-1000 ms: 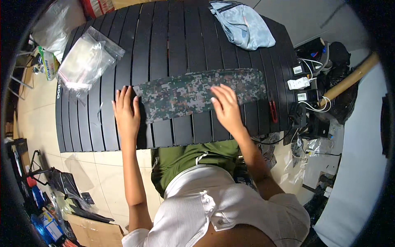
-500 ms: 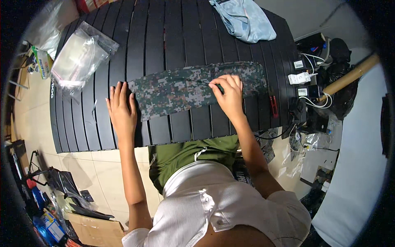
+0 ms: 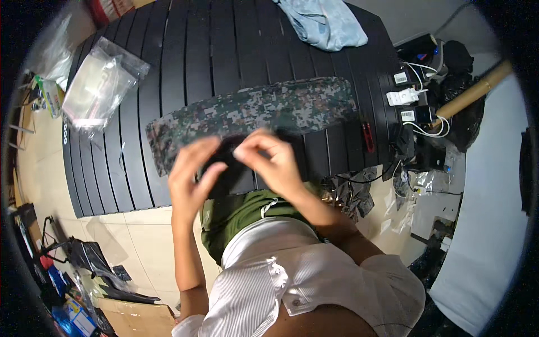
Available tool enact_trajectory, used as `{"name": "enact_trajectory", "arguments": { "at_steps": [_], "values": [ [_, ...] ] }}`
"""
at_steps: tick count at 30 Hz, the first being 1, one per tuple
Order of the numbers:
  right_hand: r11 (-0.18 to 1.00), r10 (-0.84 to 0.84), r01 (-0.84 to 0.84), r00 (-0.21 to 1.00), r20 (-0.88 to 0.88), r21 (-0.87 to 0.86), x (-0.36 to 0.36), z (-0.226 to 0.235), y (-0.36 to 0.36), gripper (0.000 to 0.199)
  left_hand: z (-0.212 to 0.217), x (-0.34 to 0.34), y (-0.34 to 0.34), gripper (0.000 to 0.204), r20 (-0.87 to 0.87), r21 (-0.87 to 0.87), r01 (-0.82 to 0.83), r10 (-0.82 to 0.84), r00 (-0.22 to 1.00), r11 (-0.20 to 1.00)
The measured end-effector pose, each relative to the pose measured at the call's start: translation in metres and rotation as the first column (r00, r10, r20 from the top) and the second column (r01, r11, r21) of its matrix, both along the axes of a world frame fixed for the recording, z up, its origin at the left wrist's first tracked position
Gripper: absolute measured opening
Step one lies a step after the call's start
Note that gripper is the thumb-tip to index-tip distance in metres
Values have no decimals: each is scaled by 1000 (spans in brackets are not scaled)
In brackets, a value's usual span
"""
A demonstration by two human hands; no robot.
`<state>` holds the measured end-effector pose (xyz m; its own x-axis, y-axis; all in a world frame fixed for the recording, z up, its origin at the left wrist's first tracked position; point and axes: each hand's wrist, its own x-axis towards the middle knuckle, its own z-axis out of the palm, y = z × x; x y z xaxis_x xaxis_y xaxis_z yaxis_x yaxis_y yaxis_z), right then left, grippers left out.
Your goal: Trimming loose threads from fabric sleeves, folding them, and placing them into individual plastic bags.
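A long folded strip of dark camouflage cloth [image 3: 269, 109], with a green, grey and brown pixel pattern, lies slantwise on the black slatted table [image 3: 224, 50]. At its near edge, toward the left end, my left hand [image 3: 191, 174] is open, thumb apart from the fingers, with no object visible in it. Just to its right, my right hand [image 3: 272, 163] has its fingertips bent in to the thumb in a pinch. Motion blurs those fingertips, and whatever they may hold cannot be made out. The two hands face each other without touching.
Clear plastic bags [image 3: 101, 84] lie at the table's left. Light blue cloth [image 3: 328, 25] sits at the far edge. A red tool [image 3: 368, 136] lies right of the camouflage strip. White chargers and cables [image 3: 403, 96] crowd the right edge; a cardboard piece [image 3: 135, 317] is at lower left.
My left hand has left the cloth's left end and moved right. My right hand has come off the cloth, moving left and nearer me. The cloth's left end has shifted left.
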<state>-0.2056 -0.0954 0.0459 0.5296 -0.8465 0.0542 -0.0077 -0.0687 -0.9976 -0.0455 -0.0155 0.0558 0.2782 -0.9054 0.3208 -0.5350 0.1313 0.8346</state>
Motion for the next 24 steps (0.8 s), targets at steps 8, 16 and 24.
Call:
{"name": "enact_trajectory", "arguments": {
  "at_steps": [8,16,24],
  "values": [
    [648,279,-431,901,331,628,8,0,25,7,6,-5,37,24,52,11,47,-47,998,999],
    [754,577,-549,816,35,360,13,-4,33,26,18,9,78,12,23,281,-189,190,981,941],
    [736,-524,151,744,-414,-660,-71,6,-74,27,-39,171,251,55,863,-270,-942,483,-145,199]
  ]
}}
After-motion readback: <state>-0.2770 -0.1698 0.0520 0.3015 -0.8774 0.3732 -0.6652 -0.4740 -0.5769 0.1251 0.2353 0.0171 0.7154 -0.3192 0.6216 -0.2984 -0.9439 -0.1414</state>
